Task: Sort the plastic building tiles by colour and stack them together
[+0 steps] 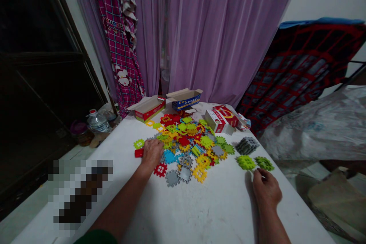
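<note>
My left hand (153, 151) rests at the left edge of a heap of toothed plastic building pieces (184, 137) in red, yellow, green, blue and grey. Its fingers bend down onto the pieces, and their tips are hidden, so any hold on a piece does not show. A red block (138, 153) sticks out beside that hand. On the right, my right hand (267, 190) is loosely closed above the table, with nothing visible in its fingers. Just beyond it lie two stacks of green pieces, a left stack (246, 162) and a right stack (264, 163). Behind these is a stack of grey pieces (247, 145).
Open cardboard boxes stand at the far end of the white table (197, 213): a red-green box (150, 109), a blue box (186, 101) and a red-white box (219, 118). Purple curtains (206, 38) hang behind. A water bottle (98, 122) stands left of the table.
</note>
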Demonstrator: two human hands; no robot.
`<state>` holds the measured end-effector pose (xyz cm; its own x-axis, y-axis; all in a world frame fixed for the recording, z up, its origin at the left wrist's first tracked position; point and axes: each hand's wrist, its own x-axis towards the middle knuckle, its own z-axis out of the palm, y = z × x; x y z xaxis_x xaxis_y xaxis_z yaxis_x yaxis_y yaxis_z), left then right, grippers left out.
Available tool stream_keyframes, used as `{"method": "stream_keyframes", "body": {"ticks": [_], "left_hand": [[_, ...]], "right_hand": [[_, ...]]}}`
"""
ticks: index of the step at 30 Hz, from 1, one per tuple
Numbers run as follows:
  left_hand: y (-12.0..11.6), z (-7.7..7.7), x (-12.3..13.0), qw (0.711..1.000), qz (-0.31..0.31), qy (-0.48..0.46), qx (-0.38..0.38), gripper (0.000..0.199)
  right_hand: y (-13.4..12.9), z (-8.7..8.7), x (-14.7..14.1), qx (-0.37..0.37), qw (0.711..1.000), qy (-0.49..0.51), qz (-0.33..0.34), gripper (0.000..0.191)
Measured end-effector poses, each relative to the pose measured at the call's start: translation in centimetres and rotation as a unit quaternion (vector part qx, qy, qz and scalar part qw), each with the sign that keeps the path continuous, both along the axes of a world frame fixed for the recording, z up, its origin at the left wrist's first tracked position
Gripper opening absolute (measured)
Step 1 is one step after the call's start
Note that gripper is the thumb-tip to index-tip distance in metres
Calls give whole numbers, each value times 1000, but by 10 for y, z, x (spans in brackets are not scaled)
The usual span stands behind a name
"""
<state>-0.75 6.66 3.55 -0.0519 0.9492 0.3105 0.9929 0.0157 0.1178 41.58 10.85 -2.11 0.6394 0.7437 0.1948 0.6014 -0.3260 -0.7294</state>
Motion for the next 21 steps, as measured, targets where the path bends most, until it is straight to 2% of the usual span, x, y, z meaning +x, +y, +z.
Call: {"method": "stream_keyframes", "body": {"ticks": [3,7,11,15,18,21], "left_hand": [[-1,-1,-2,1000,-1,7,-14,16],[2,-3,-5,1000,3,7,-14,29],[7,-2,-6,999,-9,20,-33,19],[4,3,-3,1000,-12,9,-5,18],[-3,8,-1,998,-12,-48,37,21],[-7,9,5,980,8,-192,58,22]], "right_hand": [[0,0,0,-4,1000,-1,2,40],[0,2,0,-22,1000,0,7,41],[-1,3,0,-17,1000,5,5,42],[-1,3,0,5,1000,14,-2,42],[-1,2,0,0,1000,17,-1,43],[-3,4,-1,7,1000,5,-4,44]]}}
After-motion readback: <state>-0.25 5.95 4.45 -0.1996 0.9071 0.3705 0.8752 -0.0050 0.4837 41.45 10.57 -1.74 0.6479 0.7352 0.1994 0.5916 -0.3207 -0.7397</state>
